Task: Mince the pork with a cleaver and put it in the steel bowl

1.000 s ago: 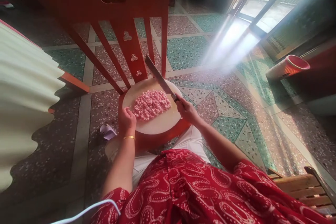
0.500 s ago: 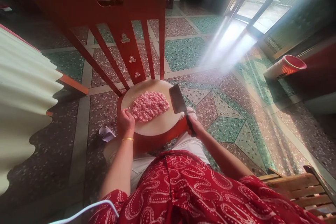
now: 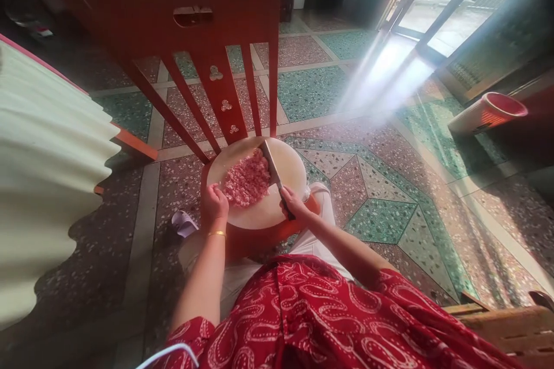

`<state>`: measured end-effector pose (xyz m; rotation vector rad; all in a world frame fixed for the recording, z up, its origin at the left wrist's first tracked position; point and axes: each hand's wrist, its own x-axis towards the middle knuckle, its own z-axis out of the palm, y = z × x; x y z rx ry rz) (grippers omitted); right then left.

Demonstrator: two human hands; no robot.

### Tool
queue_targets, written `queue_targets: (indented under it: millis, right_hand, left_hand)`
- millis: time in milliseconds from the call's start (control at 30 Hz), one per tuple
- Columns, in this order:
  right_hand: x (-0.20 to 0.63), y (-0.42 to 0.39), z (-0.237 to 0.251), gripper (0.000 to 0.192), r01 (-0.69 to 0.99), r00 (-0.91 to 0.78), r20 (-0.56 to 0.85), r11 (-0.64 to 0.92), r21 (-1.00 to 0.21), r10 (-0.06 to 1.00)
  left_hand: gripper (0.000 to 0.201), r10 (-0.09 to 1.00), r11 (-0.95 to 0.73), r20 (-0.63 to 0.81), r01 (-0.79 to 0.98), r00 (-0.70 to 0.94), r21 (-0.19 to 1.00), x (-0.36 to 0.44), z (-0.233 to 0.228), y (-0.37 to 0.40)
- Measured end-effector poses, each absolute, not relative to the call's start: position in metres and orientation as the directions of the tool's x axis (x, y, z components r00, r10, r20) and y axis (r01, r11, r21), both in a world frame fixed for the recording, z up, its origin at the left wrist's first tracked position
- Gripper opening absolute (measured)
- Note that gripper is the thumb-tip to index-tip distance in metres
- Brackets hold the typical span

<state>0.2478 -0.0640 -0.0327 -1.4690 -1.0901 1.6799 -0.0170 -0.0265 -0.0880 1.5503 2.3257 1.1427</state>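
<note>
A mound of pink minced meat (image 3: pixel 247 181) lies on a round, pale cutting board (image 3: pixel 292 161), which rests on the seat of a red wooden chair (image 3: pixel 216 109). My right hand (image 3: pixel 293 203) is wrapped round the dark handle of a cleaver (image 3: pixel 271 164). The blade stands nearly on edge along the right side of the meat, touching it. At the board's left rim, my left hand (image 3: pixel 216 203) is closed with the fingers curled, gripping the edge beside the meat. Part of the grip is hidden by the hand itself.
The chair's slatted back rises beyond the board. A pale, wavy-edged cloth (image 3: pixel 52 184) hangs at the left. A lilac slipper (image 3: pixel 184 223) shows at lower left. A waste bin (image 3: pixel 487 112) stands on the right, and a slatted wooden seat (image 3: pixel 515 323) shows at lower right.
The cleaver has moved left from the board's right edge to the meat and turned from flat to nearly on edge. The meat's right side is pushed inward. My left hand stays at the rim.
</note>
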Motion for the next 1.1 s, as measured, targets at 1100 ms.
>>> queue_targets:
  millis: [1100]
  right_hand:
    - [0.255,-0.058,0.032,0.047,0.775,-0.301,-0.139,0.157,-0.612,0.943]
  left_hand:
    - [0.025,0.813,0.151,0.328,0.719,-0.480,0.678,-0.019,-0.095,-0.028]
